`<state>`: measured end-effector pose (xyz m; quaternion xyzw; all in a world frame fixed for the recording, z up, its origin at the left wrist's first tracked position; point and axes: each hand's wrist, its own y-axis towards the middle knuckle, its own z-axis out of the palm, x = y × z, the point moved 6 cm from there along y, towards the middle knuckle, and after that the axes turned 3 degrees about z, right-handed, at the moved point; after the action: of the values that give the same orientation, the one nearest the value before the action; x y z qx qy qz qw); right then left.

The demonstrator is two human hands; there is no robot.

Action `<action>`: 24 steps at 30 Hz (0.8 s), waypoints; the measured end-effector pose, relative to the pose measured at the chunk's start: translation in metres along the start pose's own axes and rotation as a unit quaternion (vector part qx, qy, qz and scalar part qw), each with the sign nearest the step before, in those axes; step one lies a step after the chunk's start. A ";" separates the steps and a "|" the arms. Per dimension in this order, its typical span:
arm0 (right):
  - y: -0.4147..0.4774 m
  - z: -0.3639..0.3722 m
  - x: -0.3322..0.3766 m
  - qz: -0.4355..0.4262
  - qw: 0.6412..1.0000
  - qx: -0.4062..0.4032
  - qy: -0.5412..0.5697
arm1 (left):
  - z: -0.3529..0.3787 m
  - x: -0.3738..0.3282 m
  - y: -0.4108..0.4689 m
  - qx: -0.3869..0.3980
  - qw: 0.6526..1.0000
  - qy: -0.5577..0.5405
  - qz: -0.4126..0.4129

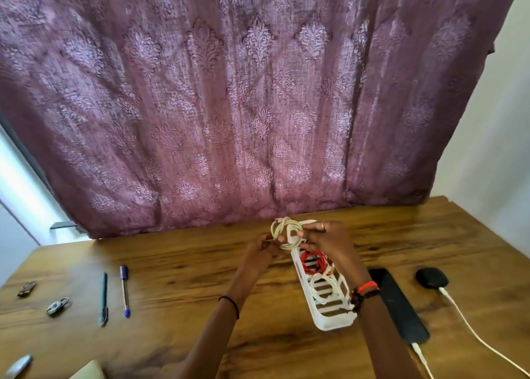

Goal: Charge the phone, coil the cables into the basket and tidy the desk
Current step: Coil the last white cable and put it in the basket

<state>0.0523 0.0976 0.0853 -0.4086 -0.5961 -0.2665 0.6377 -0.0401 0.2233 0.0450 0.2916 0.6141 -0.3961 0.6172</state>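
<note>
Cream cable coil (286, 234) pinched by your right hand (325, 239); your left hand (262, 249) pinches its tail, above white basket (332, 320).

Curtain (258, 106): purple, damask pattern, hangs in folds from 9 to 2 o'clock, filling the upper view.
Wall (493, 120): pale, plain, at 3 o'clock, right of the curtain.
Blue pen (124, 291): capped, at 8 o'clock, tip toward the viewer.
Dark pen (103, 298): just left of the blue pen, nearly parallel, apart from it.
Padlock (57, 306): small, metal, lies flat left of the pens.
Brown object (26, 288): small, at 9 o'clock from the padlock, too blurred to name.
Silvery object (18, 366): at 7 o'clock, cut by the frame edge.
</note>
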 end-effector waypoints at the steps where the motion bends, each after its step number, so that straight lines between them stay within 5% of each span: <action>1: 0.000 -0.012 -0.002 0.012 1.000 -0.003 -0.003 | 0.007 0.005 -0.001 0.019 1.000 0.003 -0.015; 8: -0.002 -0.079 -0.025 0.096 0.975 -0.026 -0.201 | 0.035 0.041 -0.011 -0.026 0.999 0.033 -0.024; 13: -0.009 -0.074 -0.043 0.104 0.896 -0.039 -0.430 | 0.051 0.065 -0.007 -0.003 0.990 0.133 -0.055; 24: -0.013 -0.044 -0.081 0.038 0.821 -0.061 -0.566 | 0.059 0.069 -0.010 0.015 0.989 0.140 -0.053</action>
<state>0.0531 0.0418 0.0103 -0.5475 -0.8189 0.0003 0.1719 -0.0221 0.1594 -0.0180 0.3206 0.7030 -0.3931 0.4985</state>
